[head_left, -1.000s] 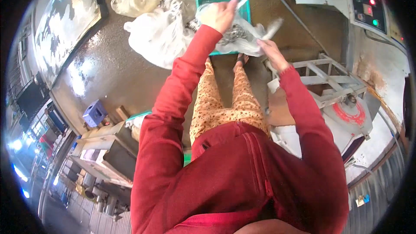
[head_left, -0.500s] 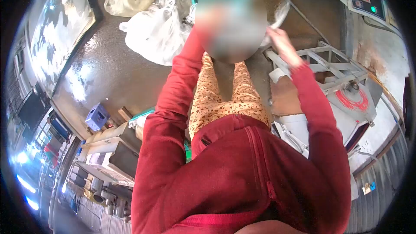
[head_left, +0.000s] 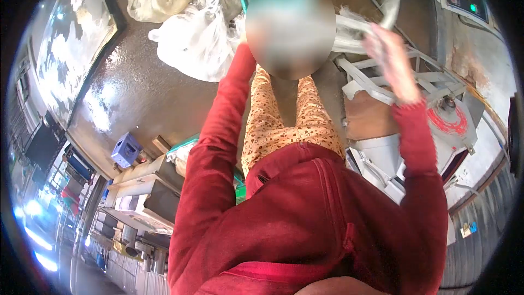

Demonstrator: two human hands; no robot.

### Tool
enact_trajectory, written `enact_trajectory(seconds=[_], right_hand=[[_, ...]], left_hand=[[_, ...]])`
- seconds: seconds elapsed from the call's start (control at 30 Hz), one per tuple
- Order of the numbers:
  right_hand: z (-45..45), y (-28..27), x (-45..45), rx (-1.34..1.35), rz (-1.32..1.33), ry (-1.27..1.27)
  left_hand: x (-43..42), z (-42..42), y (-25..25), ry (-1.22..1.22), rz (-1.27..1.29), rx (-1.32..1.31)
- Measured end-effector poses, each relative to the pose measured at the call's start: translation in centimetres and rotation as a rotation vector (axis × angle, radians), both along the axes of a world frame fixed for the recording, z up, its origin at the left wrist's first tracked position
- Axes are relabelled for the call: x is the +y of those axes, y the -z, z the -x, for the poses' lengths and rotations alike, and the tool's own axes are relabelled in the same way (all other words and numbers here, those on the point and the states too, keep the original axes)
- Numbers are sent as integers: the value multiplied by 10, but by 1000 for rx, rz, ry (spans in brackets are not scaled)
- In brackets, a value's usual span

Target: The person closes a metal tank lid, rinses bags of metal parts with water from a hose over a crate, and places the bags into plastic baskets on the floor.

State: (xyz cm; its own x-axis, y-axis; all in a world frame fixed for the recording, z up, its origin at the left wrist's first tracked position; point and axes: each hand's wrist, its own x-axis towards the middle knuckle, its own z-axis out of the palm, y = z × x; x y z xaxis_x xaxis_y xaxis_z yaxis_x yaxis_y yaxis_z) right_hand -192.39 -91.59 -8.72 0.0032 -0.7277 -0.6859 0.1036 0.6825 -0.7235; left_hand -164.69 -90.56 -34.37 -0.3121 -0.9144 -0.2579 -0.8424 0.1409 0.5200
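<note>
Plainly, right hand (head_left: 390, 57) is one I can place, upper right of frame. White strands (head_left: 351, 31) meet its fingers from left, long axis running roughly sideways out of blurred patch at upper middle; loose end curls upward beyond. Right fingers smeared; cannot tell whether pinching strands or only touching. Left sleeve (head_left: 238, 68) runs into patch beside white heap (head_left: 191, 49); left hand's fingers hidden, state unknown.

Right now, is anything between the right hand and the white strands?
Nothing visible: the white strands reach the fingers of the right hand. Blurring hides their far end, so I cannot tell there.
</note>
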Motion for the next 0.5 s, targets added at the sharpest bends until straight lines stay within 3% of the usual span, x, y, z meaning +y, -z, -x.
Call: enact_trajectory(seconds=[0.03, 0.07, 0.1, 0.13, 0.2, 0.23, 0.27, 0.3, 0.33, 0.37, 0.4, 0.43, 0.47, 0.5], right_hand=[[3, 51, 7, 13, 65, -151], [-1, 108, 18, 10, 108, -179], [-18, 138, 21, 41, -77, -69], [-30, 151, 23, -83, -82, -32], [-31, 183, 17, -201, -141, -31], [-24, 184, 15, -143, -135, 46], [-30, 135, 1, -81, -139, -21], [-9, 123, -2, 41, -142, -171], [2, 78, 2, -11, -21, -189], [17, 31, -10, 197, -175, -424], [2, -17, -2, 374, -22, -205], [9, -37, -5, 501, -127, -290], [29, -40, -8, 392, -142, -489], [8, -44, -9, 283, -157, -200]], left_hand=[[-33, 22, -47, -50, 100, 183], [-50, 49, -152, -209, -30, 220], [-56, 65, -156, -63, 46, 134], [-54, 76, -213, -151, -12, 297], [-51, 70, -249, -138, -147, 484], [-52, 58, -240, -122, -32, 574], [-51, 42, -224, -101, 85, 673], [-47, 25, -188, -286, -49, 642], [-38, 5, -128, -473, -183, 607], [-20, -26, -43, -393, -347, 351], [5, -45, 25, -163, -377, 35], [49, -66, 116, 77, 99, -133], [42, -51, 90, -81, -171, 29], [35, -35, 63, -281, -405, 163]])
